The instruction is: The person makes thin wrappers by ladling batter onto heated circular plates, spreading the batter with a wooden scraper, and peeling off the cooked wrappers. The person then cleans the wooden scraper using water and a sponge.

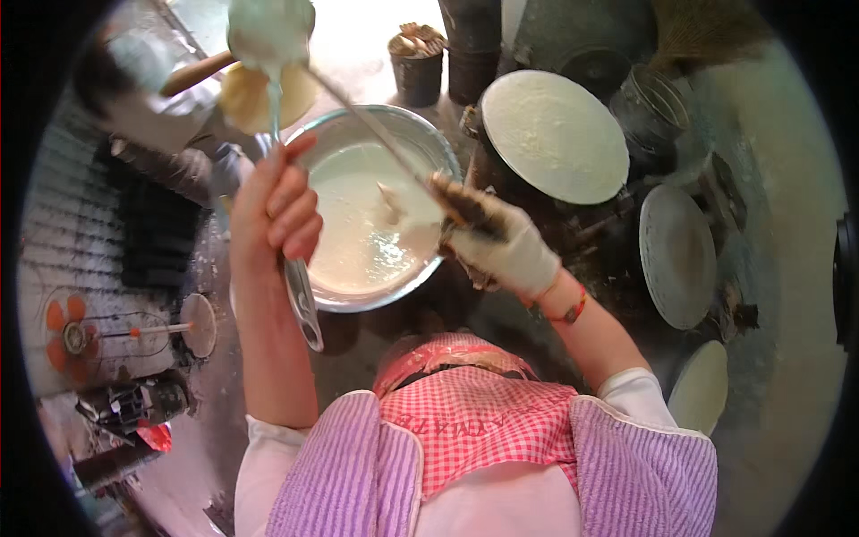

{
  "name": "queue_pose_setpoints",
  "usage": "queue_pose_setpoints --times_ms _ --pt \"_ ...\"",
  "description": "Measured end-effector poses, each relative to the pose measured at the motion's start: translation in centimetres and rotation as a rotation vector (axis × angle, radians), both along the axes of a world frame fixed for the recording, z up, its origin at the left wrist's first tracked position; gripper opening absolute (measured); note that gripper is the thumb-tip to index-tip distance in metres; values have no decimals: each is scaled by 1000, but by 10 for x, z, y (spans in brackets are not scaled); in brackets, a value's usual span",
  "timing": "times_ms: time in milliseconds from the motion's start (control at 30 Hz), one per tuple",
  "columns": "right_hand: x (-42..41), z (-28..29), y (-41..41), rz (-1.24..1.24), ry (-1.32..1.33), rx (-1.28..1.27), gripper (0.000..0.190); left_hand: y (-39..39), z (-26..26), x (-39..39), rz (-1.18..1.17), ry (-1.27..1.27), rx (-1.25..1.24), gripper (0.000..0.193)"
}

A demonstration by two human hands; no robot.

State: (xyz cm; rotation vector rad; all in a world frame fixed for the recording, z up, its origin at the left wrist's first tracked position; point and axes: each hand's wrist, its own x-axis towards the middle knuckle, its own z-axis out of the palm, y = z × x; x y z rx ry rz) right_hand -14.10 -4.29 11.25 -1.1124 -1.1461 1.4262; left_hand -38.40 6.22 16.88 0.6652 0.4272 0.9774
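Note:
My left hand (285, 201) is closed around the metal handle of a ladle (303, 305), raised over the left rim of a large metal basin (436, 144). At the top of the view is a blurred rounded bowl (268, 30), with pale liquid streaming below it. The basin holds creamy white batter (356, 221). My right hand (503, 241), in a white glove with dark soiled fingers, grips a thin stick (376, 127) that slants up to the left across the basin. What the stick's far end touches is unclear.
A round tray of pale, powdery material (557, 137) stands beyond my right hand. A dark bucket (417, 74) is behind the basin. Round lids (678, 258) lean at the right. Another person (154, 107) is at the upper left, and an orange-bladed fan (74, 337) stands at the left.

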Motion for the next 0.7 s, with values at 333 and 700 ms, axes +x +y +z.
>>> queue_pose_setpoints --times_ms 333,700 --pt "15 -86 -35 133 435 -451 57 -11 -80 -55 -454 -597 -873 36" --pt "27 -27 -79 -127 -1 -606 50 -27 -105 -93 -192 378 -259 41"
